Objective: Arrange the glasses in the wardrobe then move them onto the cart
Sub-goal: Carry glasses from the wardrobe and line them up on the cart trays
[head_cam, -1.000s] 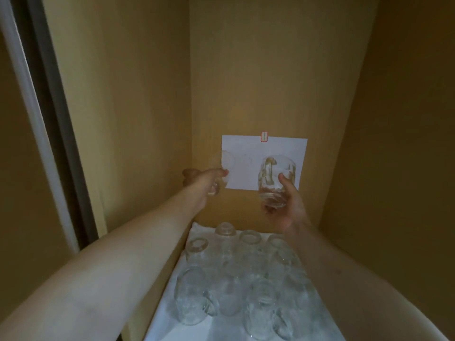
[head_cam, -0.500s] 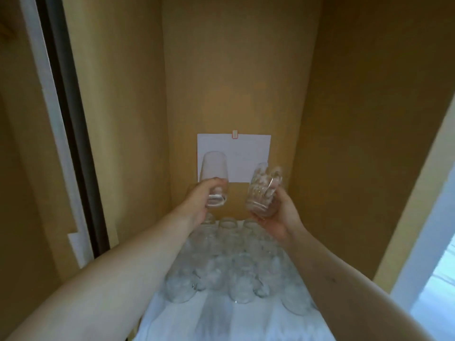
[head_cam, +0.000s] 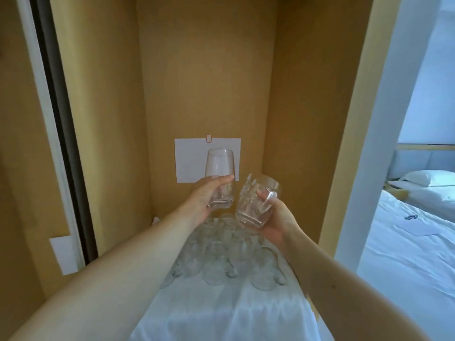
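Glasses (head_cam: 221,257) stood clustered on the white-lined wardrobe shelf (head_cam: 221,313). Above them the left hand (head_cam: 204,200) gripped a smooth tumbler (head_cam: 219,178), upright, mouth up. Just beside it, the right hand (head_cam: 273,220) clasped a handled mug (head_cam: 256,200), tilted leftward. No writing was legible on the paper (head_cam: 189,161) behind.

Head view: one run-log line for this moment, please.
left hand: grips smooth tumbler | right hand: holds handled mug | remaining glasses: on white cloth
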